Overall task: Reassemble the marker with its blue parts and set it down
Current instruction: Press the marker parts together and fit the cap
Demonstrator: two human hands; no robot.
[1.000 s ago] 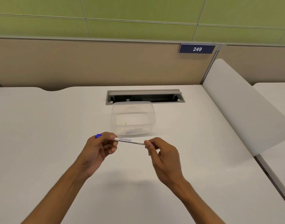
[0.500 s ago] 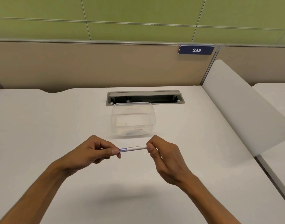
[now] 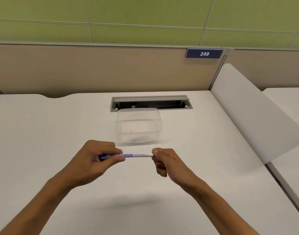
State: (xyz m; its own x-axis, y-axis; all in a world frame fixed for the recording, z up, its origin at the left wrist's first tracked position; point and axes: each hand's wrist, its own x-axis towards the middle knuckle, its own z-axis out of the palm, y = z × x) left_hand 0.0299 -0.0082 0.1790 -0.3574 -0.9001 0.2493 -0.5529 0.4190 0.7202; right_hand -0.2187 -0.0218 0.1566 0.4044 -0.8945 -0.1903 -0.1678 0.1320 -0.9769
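Hands hold a marker (image 3: 136, 155) level above the white desk (image 3: 43, 133), in front of a clear tub (image 3: 139, 127). Left hand (image 3: 96, 158) curls round its blue-banded end, thumb pressed along the barrel. Right hand (image 3: 164, 160) pinches the white end between thumb and fingertips. Behind the tub lies a grey cable tray (image 3: 151, 103); a sign (image 3: 204, 53) reads 249.

Single head-worn wide-angle view, looking forward and down — desk (image 3: 43, 133) close below, partition (image 3: 94, 68) beyond
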